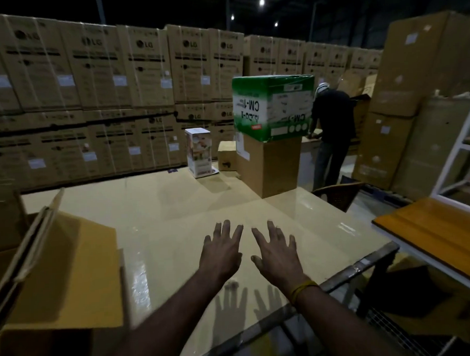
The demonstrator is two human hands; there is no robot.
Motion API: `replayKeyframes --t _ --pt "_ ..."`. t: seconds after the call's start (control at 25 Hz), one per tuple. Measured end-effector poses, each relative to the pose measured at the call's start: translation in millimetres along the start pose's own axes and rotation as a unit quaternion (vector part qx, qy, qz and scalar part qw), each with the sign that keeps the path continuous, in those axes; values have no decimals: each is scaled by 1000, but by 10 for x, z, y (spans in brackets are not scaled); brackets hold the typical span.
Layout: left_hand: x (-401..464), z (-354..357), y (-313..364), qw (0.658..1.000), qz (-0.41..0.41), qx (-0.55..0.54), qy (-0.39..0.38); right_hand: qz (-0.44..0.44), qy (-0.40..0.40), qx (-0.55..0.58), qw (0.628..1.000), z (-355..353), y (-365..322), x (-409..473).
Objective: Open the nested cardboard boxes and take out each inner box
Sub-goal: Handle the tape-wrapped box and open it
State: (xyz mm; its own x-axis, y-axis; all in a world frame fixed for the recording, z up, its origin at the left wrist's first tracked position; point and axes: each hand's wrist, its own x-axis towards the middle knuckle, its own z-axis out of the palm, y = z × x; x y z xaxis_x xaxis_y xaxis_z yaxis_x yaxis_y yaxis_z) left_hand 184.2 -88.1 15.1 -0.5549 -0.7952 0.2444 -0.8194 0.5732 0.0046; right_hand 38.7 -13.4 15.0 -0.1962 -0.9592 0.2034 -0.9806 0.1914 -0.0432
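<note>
The open cardboard box sat to the left of the left hand, plain brown, flaps raised, mouth upward; its long axis could not be told. Both the left and right hand hovered with fingers spread, holding nothing, above the glossy table.

1. Left hand: palm down, back of the hand toward the camera, fingers straight and spread, pointing away from the body. It holds nothing.
2. Right hand: same pose, palm down, fingers straight and spread, thumb angled inward toward the left hand. It holds nothing.
3. The two hands lie side by side, close together but apart.
4. Both forearms are bare and extend forward, converging slightly.
5. The right wrist carries a yellow band.
</note>
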Motion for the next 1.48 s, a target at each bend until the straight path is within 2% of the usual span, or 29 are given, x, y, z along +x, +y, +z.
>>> replayKeyframes --t 0.28,0.6,0.76,1.2,1.36,1.48 --pt "1322 376 335 999 14 -24 36 25 11 -10 1000 110 844 1024" --pt "2629 492 597 995 51 -45 80 32 62 5 998 121 1569 2058" --pt "3328 399 734 990 43 -58 121 22 89 18 996 40 1937 2678" --pt "5502 -140 1049 971 -42 -21 235 -47 165 56 984 -493 3117 4782" --pt "6146 -328 1032 947 -112 -46 299 -18 186 122 975 -739 3597 5582" --pt "6379 -180 1083 938 -159 -63 303 -18 216 179 960 -667 3872 5993"
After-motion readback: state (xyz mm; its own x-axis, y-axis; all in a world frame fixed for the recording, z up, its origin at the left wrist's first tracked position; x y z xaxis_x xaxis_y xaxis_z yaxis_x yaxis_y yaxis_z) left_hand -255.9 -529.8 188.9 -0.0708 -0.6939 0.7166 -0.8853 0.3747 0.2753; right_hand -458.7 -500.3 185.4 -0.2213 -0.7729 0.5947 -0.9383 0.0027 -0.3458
